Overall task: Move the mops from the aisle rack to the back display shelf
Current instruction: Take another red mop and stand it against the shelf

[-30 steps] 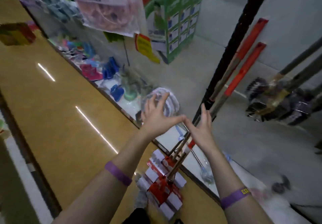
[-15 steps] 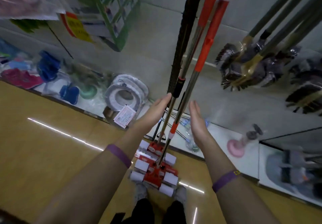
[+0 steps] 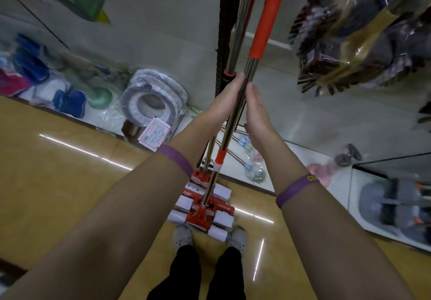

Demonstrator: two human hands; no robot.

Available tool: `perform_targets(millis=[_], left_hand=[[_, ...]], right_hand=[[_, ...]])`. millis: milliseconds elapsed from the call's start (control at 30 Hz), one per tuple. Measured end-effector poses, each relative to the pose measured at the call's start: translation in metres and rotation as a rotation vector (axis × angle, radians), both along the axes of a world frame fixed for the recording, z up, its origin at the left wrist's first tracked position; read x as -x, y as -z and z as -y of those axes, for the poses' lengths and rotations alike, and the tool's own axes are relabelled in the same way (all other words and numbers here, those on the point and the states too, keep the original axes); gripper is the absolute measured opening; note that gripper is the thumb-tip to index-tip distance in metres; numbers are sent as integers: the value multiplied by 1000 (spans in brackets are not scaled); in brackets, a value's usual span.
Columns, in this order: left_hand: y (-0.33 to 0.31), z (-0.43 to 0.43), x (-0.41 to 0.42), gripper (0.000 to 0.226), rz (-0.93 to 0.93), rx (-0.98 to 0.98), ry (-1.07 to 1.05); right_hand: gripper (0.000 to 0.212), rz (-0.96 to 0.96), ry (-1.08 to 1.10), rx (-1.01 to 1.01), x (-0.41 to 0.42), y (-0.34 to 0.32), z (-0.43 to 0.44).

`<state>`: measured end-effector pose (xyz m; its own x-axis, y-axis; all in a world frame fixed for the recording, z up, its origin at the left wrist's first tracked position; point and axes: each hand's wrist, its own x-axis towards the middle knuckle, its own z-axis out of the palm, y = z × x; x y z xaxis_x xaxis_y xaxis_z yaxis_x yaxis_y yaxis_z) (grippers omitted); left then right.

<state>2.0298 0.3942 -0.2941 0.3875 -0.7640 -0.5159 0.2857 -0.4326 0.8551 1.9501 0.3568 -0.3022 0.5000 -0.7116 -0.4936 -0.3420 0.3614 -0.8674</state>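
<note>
A: Whereas half a second back your palms flank the two mops [image 3: 265,31] with a gap, now your left hand [image 3: 221,106] and right hand [image 3: 258,115] press flat against them from either side.

B: Fingers?

A: Straight and together on both, not curled. The mop heads [image 3: 200,215] rest on the yellow floor [image 3: 70,194] near your shoes [image 3: 183,239]. The mops stand upright just right of the black rack post [image 3: 225,31], with wrapped brushes [image 3: 349,42] far right.

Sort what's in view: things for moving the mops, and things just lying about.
For the job: mops, pressed between left hand and right hand.
Lying about: wrapped brooms, toilet seats, green plunger.
</note>
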Motion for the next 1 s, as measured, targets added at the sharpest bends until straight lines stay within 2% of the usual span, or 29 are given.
perform_targets(millis=[133, 267, 400, 467, 567, 667, 800, 1000], left_hand=[[7, 8, 1, 49, 21, 13, -30], [-5, 3, 13, 57, 76, -34, -16], [-26, -16, 27, 50, 99, -71, 64], [-32, -29, 34, 57, 122, -69, 81], [-45, -51, 44, 52, 124, -106, 50], [-50, -72, 50, 65, 165, -144, 76], [-57, -93, 52, 50, 156, -100, 143], [-53, -139, 53, 64, 147, 21, 254]], right_hand=[[41, 10, -7, 68, -3, -4, 7], [49, -54, -99, 134, 7, -2, 2], [58, -127, -143, 138, 19, -8, -12], [62, -139, -161, 137, 24, -11, -20], [58, -171, -181, 162, 35, -23, -36], [55, -169, -169, 204, 46, -29, -55], [51, -194, -108, 258, 55, -35, -81], [49, -250, -64, 312, 57, -46, -136]])
